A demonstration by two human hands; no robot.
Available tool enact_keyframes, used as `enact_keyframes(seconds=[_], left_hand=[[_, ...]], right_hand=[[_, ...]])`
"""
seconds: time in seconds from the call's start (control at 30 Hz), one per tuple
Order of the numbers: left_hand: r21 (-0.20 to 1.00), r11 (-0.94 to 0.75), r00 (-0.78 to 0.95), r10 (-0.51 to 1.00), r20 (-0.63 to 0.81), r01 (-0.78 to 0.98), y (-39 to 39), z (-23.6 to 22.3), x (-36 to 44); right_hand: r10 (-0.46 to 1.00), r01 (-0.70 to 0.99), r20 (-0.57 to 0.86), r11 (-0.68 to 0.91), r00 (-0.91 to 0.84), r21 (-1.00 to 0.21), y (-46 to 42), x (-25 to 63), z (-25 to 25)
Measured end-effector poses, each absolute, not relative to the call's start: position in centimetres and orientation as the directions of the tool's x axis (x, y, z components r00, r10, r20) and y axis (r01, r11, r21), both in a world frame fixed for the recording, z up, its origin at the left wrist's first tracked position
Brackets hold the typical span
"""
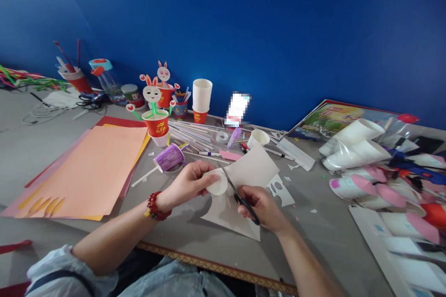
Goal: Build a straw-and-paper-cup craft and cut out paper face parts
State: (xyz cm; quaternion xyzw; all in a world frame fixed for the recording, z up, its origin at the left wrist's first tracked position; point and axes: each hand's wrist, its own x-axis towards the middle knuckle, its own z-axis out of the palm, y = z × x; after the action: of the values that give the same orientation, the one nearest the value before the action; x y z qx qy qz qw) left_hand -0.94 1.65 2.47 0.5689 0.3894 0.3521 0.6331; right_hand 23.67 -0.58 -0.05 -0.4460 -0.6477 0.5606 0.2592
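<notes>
A: How would you cut neatly around that white disc (217, 184)?

B: I'd turn the disc into the scissors (248, 208) rather than swing the blades around it. Short bites, made deep between the blades, should give a smoother curve than snips with the tips.

A: Anything to watch?

B: The pinch, I think. Too firm and the paper may crease; too near the cutting line and a fingertip is at risk.

A: Where is the disc exactly?

B: In front of the person, over the surface (306, 250), with the blades running along its right edge. White paper (252, 167) shows beyond the scissors and more below; I can't tell whether any of it joins the disc.

A: And the hands?

B: The left hand (193, 179) pinches the disc at its left side, thumb across the upper face, the other fingers curled. The right hand (257, 204) is wrapped around the black scissor handles.

A: Are the blades parted?

B: Too small to tell from here.
</notes>
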Motion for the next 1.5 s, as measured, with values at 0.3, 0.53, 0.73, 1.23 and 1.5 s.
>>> enact_keyframes(seconds=[0.3,0.53,0.73,1.23,1.5], left_hand=[[0.996,0.080,0.454,0.887,-0.084,0.029,1.6,2.6,-1.0],[0.996,0.085,0.448,0.890,-0.085,0.020,1.7,2.8,-1.3],[0.955,0.190,0.320,0.941,-0.110,-0.230,1.1,1.2,-0.2],[0.991,0.012,0.277,0.961,0.024,-0.130,0.5,1.3,0.4],[0.992,-0.033,0.291,0.954,0.067,-0.122,0.8,2.1,0.3]], right_hand=[[0.868,0.337,-0.085,0.098,-0.489,-0.936,-0.2,24.1,-0.1],[0.874,0.336,-0.098,0.078,-0.476,-0.939,-0.4,24.0,-0.3],[0.920,0.206,-0.117,-0.041,-0.374,-0.978,-1.1,22.6,0.5],[0.926,0.189,-0.127,-0.062,-0.355,-0.980,-1.8,21.5,1.5],[0.918,0.272,-0.070,0.043,-0.390,-0.961,-1.1,22.5,1.2]])
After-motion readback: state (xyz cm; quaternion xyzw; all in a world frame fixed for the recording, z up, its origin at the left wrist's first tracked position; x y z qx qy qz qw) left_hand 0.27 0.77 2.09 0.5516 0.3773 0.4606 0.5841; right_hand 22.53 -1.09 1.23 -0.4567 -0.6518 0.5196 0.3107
